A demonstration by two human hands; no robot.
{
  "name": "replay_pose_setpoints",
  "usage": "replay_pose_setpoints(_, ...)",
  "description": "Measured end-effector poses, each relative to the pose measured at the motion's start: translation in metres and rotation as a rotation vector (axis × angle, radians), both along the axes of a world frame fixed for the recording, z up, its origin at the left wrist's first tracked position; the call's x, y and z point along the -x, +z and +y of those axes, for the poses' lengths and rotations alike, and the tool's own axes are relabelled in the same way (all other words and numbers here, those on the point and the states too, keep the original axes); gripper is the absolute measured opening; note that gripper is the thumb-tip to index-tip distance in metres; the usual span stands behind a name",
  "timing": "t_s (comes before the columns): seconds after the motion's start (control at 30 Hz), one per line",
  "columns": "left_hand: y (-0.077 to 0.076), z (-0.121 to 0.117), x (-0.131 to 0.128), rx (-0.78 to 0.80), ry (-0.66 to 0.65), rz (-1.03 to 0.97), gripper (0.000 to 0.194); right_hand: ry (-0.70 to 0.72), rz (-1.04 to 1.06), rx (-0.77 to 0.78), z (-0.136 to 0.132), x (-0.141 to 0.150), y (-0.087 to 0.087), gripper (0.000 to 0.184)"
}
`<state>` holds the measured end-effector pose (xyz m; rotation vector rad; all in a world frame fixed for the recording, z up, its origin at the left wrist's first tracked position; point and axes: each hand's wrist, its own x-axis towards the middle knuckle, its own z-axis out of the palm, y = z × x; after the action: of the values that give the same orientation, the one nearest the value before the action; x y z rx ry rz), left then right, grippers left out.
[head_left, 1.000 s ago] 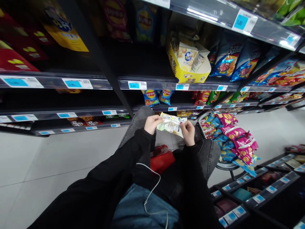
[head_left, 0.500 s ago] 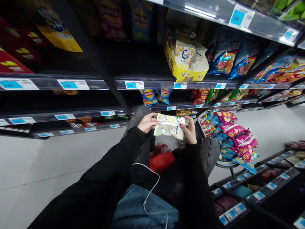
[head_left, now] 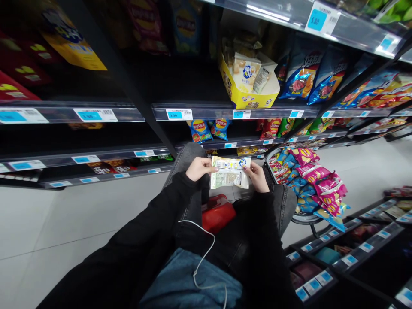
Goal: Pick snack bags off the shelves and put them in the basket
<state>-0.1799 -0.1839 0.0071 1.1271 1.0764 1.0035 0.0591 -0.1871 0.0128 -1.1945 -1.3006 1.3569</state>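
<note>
From far away, I looked through the head camera. My left hand (head_left: 201,168) had the 9 o'clock end of a small snack packet (head_left: 230,172), and my right hand (head_left: 258,177) had the 3 o'clock end. Each hand's grip was narrow, pinching the packet with a thumb on top. The packet was up in the air between the two knees (head_left: 286,204). Near 1 o'clock from it, a yellow box (head_left: 257,101) with more packets (head_left: 247,73) sat on a shelf (head_left: 209,113). Two little blue chip bags (head_left: 200,131) were at 11 o'clock, one shelf lower. At 3 o'clock, a basket (head_left: 304,219) was heaped with pink bags (head_left: 330,194) and blue bags (head_left: 305,202). Something red (head_left: 219,216) was near 7 o'clock.
</note>
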Motion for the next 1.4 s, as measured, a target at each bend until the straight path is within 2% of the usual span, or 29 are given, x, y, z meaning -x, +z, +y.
replay_pose_setpoints(0.17, 0.006, -0.009, -0.012, 0.121, -0.069, -0.353, 0.037, 0.043, 0.147, 0.075, -0.006, 0.007, 0.009, 0.04)
replay_pose_setpoints(0.23, 0.012, -0.012, -0.014, 0.13, -0.092, -0.415, 0.041, 0.027, 0.189, 0.092, -0.01, 0.009, 0.013, 0.044)
replay_pose_setpoints(0.3, 0.017, -0.011, -0.01, 0.118, -0.115, -0.364, 0.039, -0.01, 0.216, 0.08, -0.013, 0.008, 0.016, 0.045)
replay_pose_setpoints(0.37, 0.021, -0.008, -0.002, 0.085, -0.17, -0.204, 0.031, -0.026, 0.199, 0.066, -0.015, 0.005, 0.017, 0.043)
replay_pose_setpoints(0.5, 0.025, -0.001, 0.015, -0.015, -0.242, 0.06, 0.02, 0.032, 0.055, 0.034, -0.015, -0.005, 0.017, 0.036)
replay_pose_setpoints(0.67, 0.022, -0.007, 0.011, -0.082, -0.13, 0.197, 0.023, -0.008, -0.123, -0.027, -0.009, -0.01, 0.016, 0.036)
replay_pose_setpoints(0.83, 0.027, -0.013, 0.003, -0.058, -0.032, 0.139, 0.018, 0.042, 0.011, -0.055, -0.006, -0.02, 0.009, 0.022)
replay_pose_setpoints(0.93, 0.032, -0.012, 0.004, -0.163, 0.005, 0.112, 0.017, 0.056, 0.085, -0.055, -0.005, -0.023, 0.005, 0.033)
replay_pose_setpoints(1.0, 0.031, -0.011, 0.003, -0.227, 0.044, 0.11, 0.015, 0.006, -0.009, -0.073, -0.004, -0.02, 0.003, 0.035)
replay_pose_setpoints(1.07, 0.026, -0.01, 0.0, -0.225, 0.163, 0.137, 0.016, -0.062, -0.13, -0.106, -0.003, -0.012, 0.002, 0.029)
replay_pose_setpoints(1.13, 0.017, -0.008, -0.006, -0.175, 0.317, 0.147, 0.017, -0.116, -0.167, -0.135, -0.002, -0.004, 0.001, 0.026)
replay_pose_setpoints(1.23, 0.002, -0.005, -0.014, -0.07, 0.468, 0.031, 0.044, -0.171, -0.129, -0.153, -0.001, 0.003, -0.002, 0.041)
replay_pose_setpoints(1.3, -0.004, -0.005, -0.016, 0.049, 0.412, -0.068, 0.059, -0.175, -0.119, -0.149, 0.0, 0.003, -0.002, 0.04)
replay_pose_setpoints(1.4, -0.006, -0.009, -0.018, 0.199, 0.156, -0.092, 0.057, -0.132, -0.128, -0.146, 0.0, 0.0, -0.002, 0.031)
